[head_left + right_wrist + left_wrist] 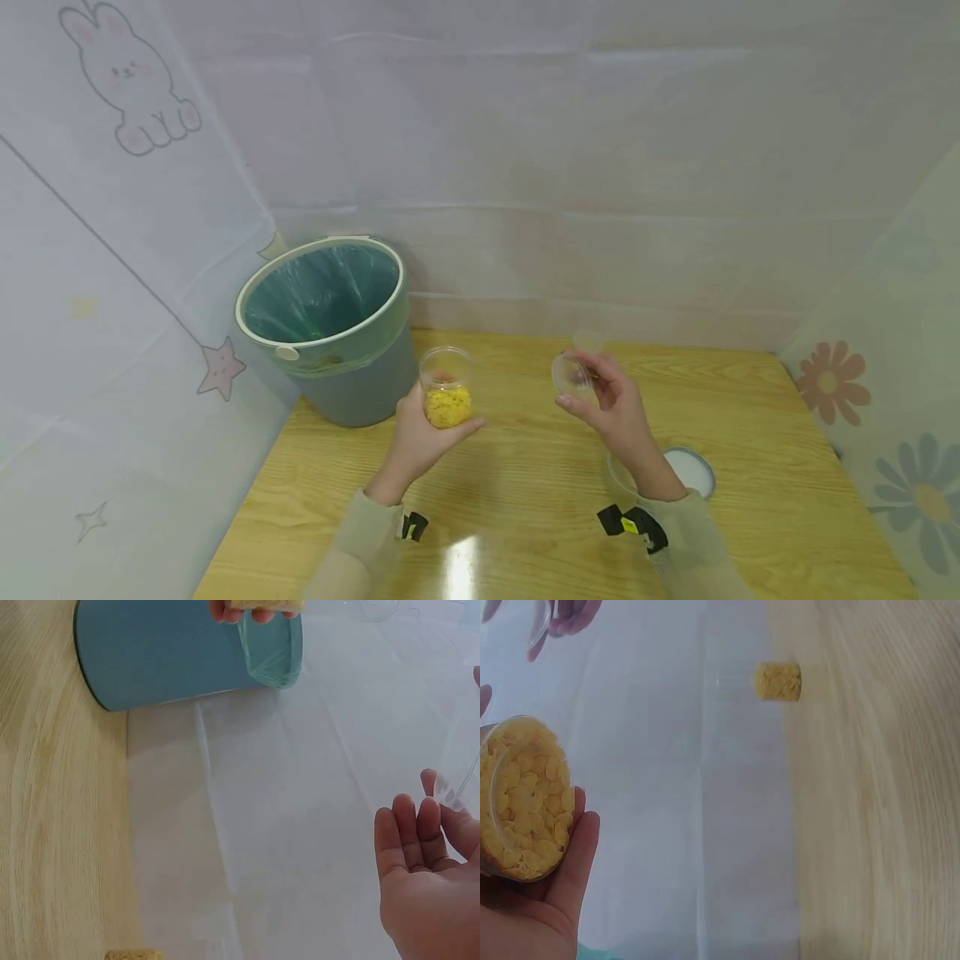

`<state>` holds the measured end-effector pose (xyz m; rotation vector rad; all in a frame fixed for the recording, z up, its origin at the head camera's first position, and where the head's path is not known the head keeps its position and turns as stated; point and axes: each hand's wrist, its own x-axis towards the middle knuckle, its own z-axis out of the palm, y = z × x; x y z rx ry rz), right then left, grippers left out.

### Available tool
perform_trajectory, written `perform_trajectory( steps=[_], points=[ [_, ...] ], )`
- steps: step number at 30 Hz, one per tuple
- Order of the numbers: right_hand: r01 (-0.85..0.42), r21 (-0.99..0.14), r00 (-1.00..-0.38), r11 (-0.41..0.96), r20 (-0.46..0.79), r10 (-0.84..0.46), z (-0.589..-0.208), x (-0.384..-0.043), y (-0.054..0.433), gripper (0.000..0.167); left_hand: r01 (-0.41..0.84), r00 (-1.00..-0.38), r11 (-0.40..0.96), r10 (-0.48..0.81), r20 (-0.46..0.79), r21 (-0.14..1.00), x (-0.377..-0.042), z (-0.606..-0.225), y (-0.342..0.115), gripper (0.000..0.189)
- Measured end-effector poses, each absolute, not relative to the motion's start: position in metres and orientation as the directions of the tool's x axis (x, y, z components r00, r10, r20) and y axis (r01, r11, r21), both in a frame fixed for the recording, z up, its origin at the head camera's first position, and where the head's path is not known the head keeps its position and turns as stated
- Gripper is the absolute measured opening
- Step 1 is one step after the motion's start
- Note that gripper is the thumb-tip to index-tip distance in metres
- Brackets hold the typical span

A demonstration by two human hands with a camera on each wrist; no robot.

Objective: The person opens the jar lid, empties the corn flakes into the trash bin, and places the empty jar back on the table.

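Observation:
My left hand (420, 433) grips a clear jar (448, 367), its fingers curled round the side. Small yellow flat pieces (529, 795) fill the jar's lower part, and its mouth is uncovered in the head view. To the right, my right hand (615, 404) pinches a clear, round, thin-edged plastic piece (570, 377) between thumb and fingers. Whether that piece is a lid or a shallow cup, I cannot tell. Another clear jar with yellow contents (778, 681) stands on the table, mostly hidden behind my right hand in the head view.
A blue-green bin (352, 383) with a liner stands at the back left of the wooden table (517, 517). Near my right wrist lie a white, grey-rimmed disc (692, 472) and a partly hidden clear round rim (617, 477). Pale printed cloth (487, 150) hangs behind.

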<state>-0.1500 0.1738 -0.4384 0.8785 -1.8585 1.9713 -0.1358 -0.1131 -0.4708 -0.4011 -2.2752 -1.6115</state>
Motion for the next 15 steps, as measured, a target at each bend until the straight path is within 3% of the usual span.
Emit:
perform_trajectory(
  steps=[5, 15],
  points=[
    [-0.610, -0.791, -0.767, -0.056, 0.607, -0.208, -0.440, -0.149, 0.173, 0.053, 0.438, -0.879, 0.383, -0.003, 0.476, 0.813, -0.135, -0.463, -0.126, 0.064],
    [-0.537, -0.843, -0.827, 0.037, 0.517, -0.222, -0.447, -0.145, 0.175, 0.059, 0.519, -0.812, 0.408, -0.039, 0.582, 0.751, -0.133, -0.454, -0.156, 0.050]
  ],
)
